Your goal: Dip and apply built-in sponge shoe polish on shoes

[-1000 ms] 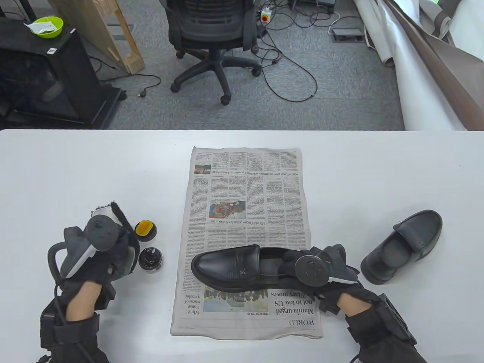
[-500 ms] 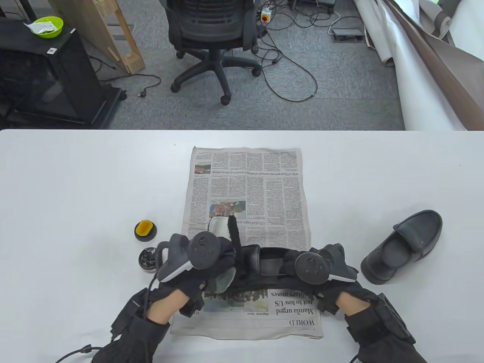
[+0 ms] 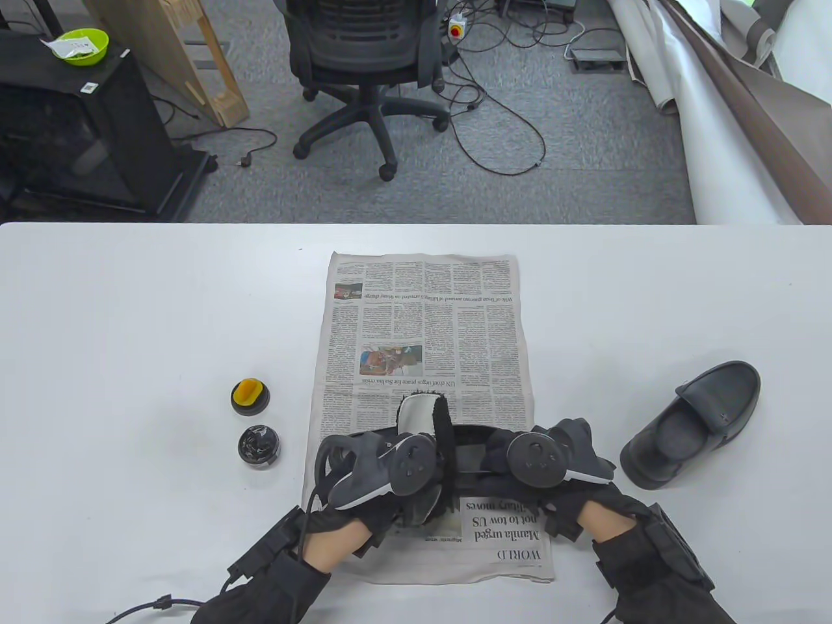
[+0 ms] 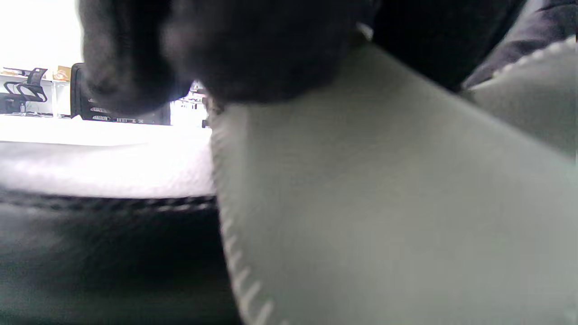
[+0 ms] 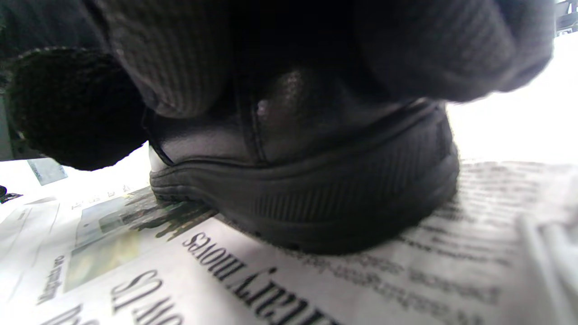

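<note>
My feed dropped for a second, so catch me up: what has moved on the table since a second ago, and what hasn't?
The left hand, wearing the polishing mitt, swung right from beside the open polish tin onto the toe end of the shoe on the newspaper, now covering it. The right hand kept its hold on that shoe's heel. Tin, yellow sponge lid, newspaper and second shoe stayed put.

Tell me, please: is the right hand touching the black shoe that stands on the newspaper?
Touching. In the right wrist view the gloved fingers wrap over the heel of the black shoe, no gap between them. The shoe stands on the newspaper.
</note>
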`<state>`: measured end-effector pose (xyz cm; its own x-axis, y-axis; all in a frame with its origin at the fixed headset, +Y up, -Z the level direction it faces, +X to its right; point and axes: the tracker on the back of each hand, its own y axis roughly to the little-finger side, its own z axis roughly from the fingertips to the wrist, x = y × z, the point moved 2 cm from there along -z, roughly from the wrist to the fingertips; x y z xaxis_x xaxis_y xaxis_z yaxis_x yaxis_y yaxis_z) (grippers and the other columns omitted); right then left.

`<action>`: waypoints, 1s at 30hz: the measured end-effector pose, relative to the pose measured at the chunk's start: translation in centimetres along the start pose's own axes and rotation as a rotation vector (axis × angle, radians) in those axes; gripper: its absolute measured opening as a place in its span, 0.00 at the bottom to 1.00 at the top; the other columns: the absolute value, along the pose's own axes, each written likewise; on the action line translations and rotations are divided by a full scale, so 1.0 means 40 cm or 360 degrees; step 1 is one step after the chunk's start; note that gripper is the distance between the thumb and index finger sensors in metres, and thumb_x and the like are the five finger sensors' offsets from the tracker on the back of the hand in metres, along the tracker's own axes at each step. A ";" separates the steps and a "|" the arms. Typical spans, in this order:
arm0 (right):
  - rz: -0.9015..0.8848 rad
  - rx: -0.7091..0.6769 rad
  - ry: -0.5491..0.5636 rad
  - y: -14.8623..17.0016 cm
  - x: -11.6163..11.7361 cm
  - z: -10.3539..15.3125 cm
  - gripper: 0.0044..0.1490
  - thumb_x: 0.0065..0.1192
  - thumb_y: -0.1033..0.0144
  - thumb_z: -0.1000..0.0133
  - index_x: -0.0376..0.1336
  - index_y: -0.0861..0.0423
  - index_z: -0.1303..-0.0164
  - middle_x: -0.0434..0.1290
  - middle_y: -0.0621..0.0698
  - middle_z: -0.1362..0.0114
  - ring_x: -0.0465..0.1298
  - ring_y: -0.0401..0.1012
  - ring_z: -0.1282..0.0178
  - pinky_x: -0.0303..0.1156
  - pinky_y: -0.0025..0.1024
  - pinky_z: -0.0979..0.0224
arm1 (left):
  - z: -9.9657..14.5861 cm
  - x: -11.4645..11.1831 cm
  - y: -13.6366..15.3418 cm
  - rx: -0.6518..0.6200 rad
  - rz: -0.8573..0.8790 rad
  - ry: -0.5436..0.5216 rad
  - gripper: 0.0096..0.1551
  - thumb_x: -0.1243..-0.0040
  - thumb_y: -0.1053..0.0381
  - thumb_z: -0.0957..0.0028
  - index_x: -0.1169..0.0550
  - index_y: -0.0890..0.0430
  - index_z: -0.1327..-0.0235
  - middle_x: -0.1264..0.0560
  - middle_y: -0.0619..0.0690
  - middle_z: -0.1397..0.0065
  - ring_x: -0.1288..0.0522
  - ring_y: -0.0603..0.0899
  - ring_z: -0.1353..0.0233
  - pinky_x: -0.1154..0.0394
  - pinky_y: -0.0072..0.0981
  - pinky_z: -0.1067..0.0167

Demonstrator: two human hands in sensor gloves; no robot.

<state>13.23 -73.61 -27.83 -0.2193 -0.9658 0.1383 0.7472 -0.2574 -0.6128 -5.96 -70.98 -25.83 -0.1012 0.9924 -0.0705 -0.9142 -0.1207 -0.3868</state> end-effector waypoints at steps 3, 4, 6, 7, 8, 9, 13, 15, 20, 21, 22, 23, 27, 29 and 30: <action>-0.0002 0.0005 0.0002 0.000 0.000 0.000 0.25 0.69 0.41 0.60 0.77 0.44 0.61 0.75 0.46 0.42 0.80 0.44 0.69 0.79 0.45 0.45 | 0.002 -0.004 0.022 0.0028 -0.0016 0.0094 0.24 0.28 0.38 0.56 0.20 0.45 0.49 0.14 0.45 0.58 0.16 0.42 0.79 0.14 0.40 0.60; -0.0006 0.0006 0.0000 0.001 0.000 -0.001 0.25 0.69 0.41 0.60 0.77 0.44 0.61 0.75 0.46 0.42 0.80 0.44 0.69 0.79 0.45 0.45 | 0.002 -0.006 0.031 0.0045 -0.0010 0.0127 0.25 0.28 0.38 0.57 0.20 0.45 0.49 0.14 0.45 0.58 0.16 0.42 0.79 0.14 0.40 0.60; -0.0007 0.0006 -0.0001 0.001 0.000 -0.001 0.25 0.69 0.41 0.60 0.77 0.44 0.61 0.75 0.46 0.42 0.80 0.44 0.69 0.79 0.45 0.45 | 0.002 -0.009 0.055 0.0074 -0.0003 0.0182 0.24 0.28 0.38 0.57 0.20 0.45 0.49 0.14 0.45 0.58 0.16 0.42 0.79 0.14 0.40 0.60; -0.0008 0.0006 -0.0001 0.001 0.000 -0.001 0.25 0.69 0.41 0.60 0.77 0.44 0.61 0.75 0.46 0.42 0.80 0.44 0.69 0.79 0.45 0.45 | 0.001 -0.011 0.072 0.0100 -0.0007 0.0226 0.24 0.28 0.39 0.57 0.20 0.45 0.49 0.14 0.46 0.58 0.16 0.42 0.79 0.14 0.40 0.60; -0.0008 0.0005 -0.0001 0.001 0.000 -0.001 0.25 0.69 0.41 0.60 0.77 0.44 0.61 0.75 0.46 0.42 0.80 0.44 0.69 0.79 0.45 0.45 | 0.001 -0.012 0.088 0.0117 -0.0017 0.0250 0.24 0.28 0.39 0.57 0.20 0.45 0.49 0.14 0.46 0.58 0.16 0.43 0.79 0.14 0.40 0.60; -0.0008 0.0005 -0.0001 0.001 0.001 -0.001 0.25 0.69 0.41 0.60 0.77 0.45 0.61 0.75 0.46 0.42 0.80 0.44 0.69 0.79 0.45 0.45 | 0.001 -0.012 0.098 0.0135 -0.0028 0.0266 0.24 0.27 0.39 0.57 0.20 0.45 0.49 0.13 0.46 0.58 0.16 0.42 0.79 0.14 0.40 0.60; -0.0012 0.0005 -0.0001 0.002 0.001 -0.001 0.25 0.69 0.41 0.60 0.77 0.45 0.61 0.74 0.46 0.42 0.80 0.44 0.69 0.79 0.45 0.45 | 0.002 -0.004 0.145 0.0217 -0.0101 0.0283 0.25 0.27 0.39 0.57 0.20 0.45 0.48 0.13 0.46 0.58 0.16 0.43 0.79 0.14 0.41 0.60; -0.0012 0.0005 0.0000 0.002 0.001 -0.001 0.25 0.69 0.41 0.60 0.77 0.44 0.61 0.74 0.46 0.42 0.80 0.44 0.69 0.79 0.45 0.45 | 0.001 0.002 0.167 0.0263 -0.0177 0.0310 0.25 0.27 0.39 0.57 0.20 0.45 0.48 0.13 0.45 0.58 0.16 0.42 0.79 0.14 0.40 0.60; -0.0016 0.0006 -0.0003 0.003 0.001 -0.002 0.25 0.69 0.41 0.60 0.77 0.45 0.61 0.74 0.46 0.41 0.80 0.44 0.69 0.79 0.45 0.45 | -0.003 0.008 0.199 0.0328 -0.0163 0.0395 0.25 0.27 0.39 0.56 0.20 0.46 0.48 0.14 0.46 0.58 0.16 0.43 0.79 0.14 0.41 0.60; -0.0016 0.0006 -0.0003 0.003 0.001 -0.002 0.25 0.69 0.41 0.60 0.77 0.45 0.61 0.74 0.46 0.41 0.80 0.44 0.69 0.79 0.45 0.45 | -0.003 0.012 0.202 0.0342 -0.0205 0.0389 0.25 0.27 0.39 0.56 0.20 0.46 0.48 0.14 0.46 0.58 0.16 0.43 0.79 0.14 0.41 0.60; -0.0018 0.0007 -0.0003 0.003 0.002 -0.002 0.25 0.69 0.41 0.60 0.77 0.45 0.61 0.74 0.46 0.41 0.80 0.44 0.69 0.79 0.45 0.45 | -0.002 0.017 0.201 0.0335 -0.0232 0.0356 0.26 0.27 0.39 0.56 0.20 0.46 0.47 0.14 0.45 0.58 0.16 0.42 0.79 0.14 0.40 0.59; -0.0018 0.0007 -0.0003 0.003 0.002 -0.002 0.25 0.69 0.41 0.60 0.77 0.45 0.61 0.74 0.46 0.41 0.80 0.44 0.69 0.79 0.45 0.45 | -0.002 0.021 0.198 0.0323 -0.0225 0.0319 0.27 0.27 0.39 0.56 0.21 0.46 0.46 0.14 0.45 0.58 0.16 0.42 0.79 0.14 0.40 0.59; -0.0026 0.0005 -0.0005 0.004 0.002 -0.002 0.25 0.69 0.41 0.60 0.77 0.45 0.61 0.74 0.46 0.41 0.80 0.44 0.69 0.79 0.45 0.45 | -0.019 0.041 0.130 0.0188 0.0028 0.0089 0.28 0.28 0.40 0.56 0.21 0.48 0.44 0.14 0.45 0.59 0.17 0.42 0.79 0.14 0.40 0.60; -0.0026 0.0005 -0.0004 0.004 0.003 -0.002 0.24 0.69 0.41 0.60 0.77 0.45 0.61 0.74 0.46 0.41 0.80 0.44 0.69 0.79 0.45 0.45 | -0.043 0.047 0.082 0.0134 0.0128 0.0049 0.29 0.28 0.39 0.56 0.22 0.47 0.44 0.14 0.44 0.59 0.17 0.42 0.79 0.14 0.40 0.60; -0.0024 0.0003 -0.0004 0.004 0.003 -0.002 0.24 0.69 0.41 0.60 0.77 0.44 0.61 0.74 0.46 0.41 0.80 0.44 0.69 0.79 0.45 0.45 | -0.054 0.048 0.066 0.0114 0.0157 0.0049 0.29 0.29 0.39 0.56 0.22 0.47 0.43 0.14 0.44 0.59 0.17 0.42 0.79 0.14 0.40 0.59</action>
<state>13.29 -73.75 -27.98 -0.2286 -0.9620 0.1496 0.7450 -0.2717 -0.6093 -7.72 -69.44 -28.96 -0.1811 0.9744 -0.1334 -0.9261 -0.2146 -0.3103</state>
